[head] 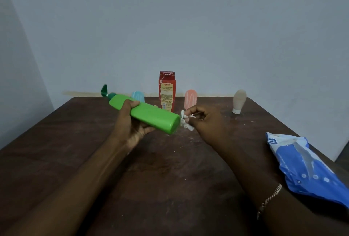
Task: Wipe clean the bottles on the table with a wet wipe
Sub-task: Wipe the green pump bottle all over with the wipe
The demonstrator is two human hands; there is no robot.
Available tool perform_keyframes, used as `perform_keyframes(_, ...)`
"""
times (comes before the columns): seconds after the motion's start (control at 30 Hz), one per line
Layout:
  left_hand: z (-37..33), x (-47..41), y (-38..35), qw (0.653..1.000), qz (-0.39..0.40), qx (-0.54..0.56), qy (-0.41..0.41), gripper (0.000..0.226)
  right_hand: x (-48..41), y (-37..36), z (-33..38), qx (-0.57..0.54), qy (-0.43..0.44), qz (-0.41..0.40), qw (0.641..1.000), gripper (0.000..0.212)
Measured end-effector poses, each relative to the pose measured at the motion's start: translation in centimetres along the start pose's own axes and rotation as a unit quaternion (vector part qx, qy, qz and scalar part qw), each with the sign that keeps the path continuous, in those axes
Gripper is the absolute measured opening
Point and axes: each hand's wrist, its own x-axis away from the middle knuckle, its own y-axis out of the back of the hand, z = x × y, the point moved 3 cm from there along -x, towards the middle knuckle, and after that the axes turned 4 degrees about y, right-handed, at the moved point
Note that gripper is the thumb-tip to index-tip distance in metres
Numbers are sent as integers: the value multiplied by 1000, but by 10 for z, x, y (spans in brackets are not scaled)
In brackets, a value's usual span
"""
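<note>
Both hands are busy above the worktop's (94,160) middle: left hand (130,122) grips the tilted green bottle (151,115), right hand (205,122) pinches the wet wipe (186,122) against its base. Next, probably, rub along its sides.

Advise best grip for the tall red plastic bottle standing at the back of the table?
Probably take the tall red plastic bottle around its mid-body, coming from the front. It stands upright with flat, labelled sides, and the pink bottle and blue bottle flank it closely, so side approaches look cramped.
</note>
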Motion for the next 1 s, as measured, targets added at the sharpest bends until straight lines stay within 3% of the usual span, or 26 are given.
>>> perform_keyframes(0.1,-4,3,-9,995,-9,-83,-48,39,-1,5,-15,-55,-59,-31,996,19)
perform_keyframes(0.2,-7,2,-28,982,-22,-159,-98,48,-3,19,-31,-67,-95,-112,987,21)
perform_keyframes(0.33,-14,-6,-66,956,-12,-258,-140,26,-4,39,-50,-71,-121,-178,974,34)
perform_keyframes(0.43,-20,-17,-109,911,37,-370,-179,19,-4,53,-65,-16,-163,-230,959,25)
perform_keyframes(0.6,-16,-57,-170,891,80,-410,-176,36,-6,62,-80,-15,-196,-303,933,13)
perform_keyframes(0.77,-3,-102,-205,878,125,-441,-140,67,-4,63,-102,5,-224,-370,902,28)
perform_keyframes(1.0,27,-155,-221,854,148,-489,-104,64,-4,60,-97,48,-229,-342,910,20)
